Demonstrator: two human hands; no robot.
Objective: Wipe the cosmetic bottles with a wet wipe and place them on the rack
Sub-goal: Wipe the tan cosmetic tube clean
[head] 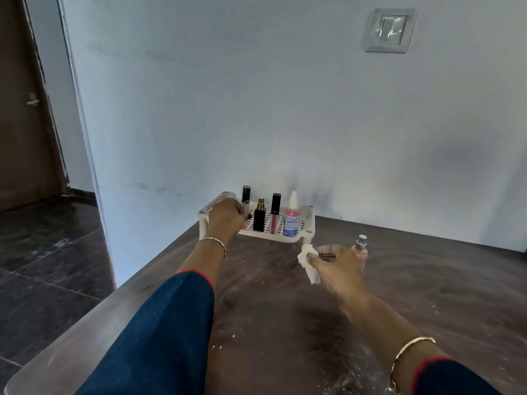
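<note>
The white perforated plastic rack point(273, 238) sits at the far left corner of the dark brown wooden table point(427, 295), against the wall; open tabletop spreads to its right and toward me; my left hand point(225, 216) reaches out, fingers curled round the clear black-capped lip-gloss tube point(246, 196) standing in the rack; my right hand point(333, 262) pinches the crumpled white wet wipe point(308, 263), just beside the upright pink perfume bottle point(361, 252).

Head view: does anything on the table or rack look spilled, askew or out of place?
White specks litter the table near the person, like spilled powder. One pink spray bottle stands off the rack, behind the right hand holding the wipe. Bottles on the rack stand upright. The left hand grips a tube there.
</note>
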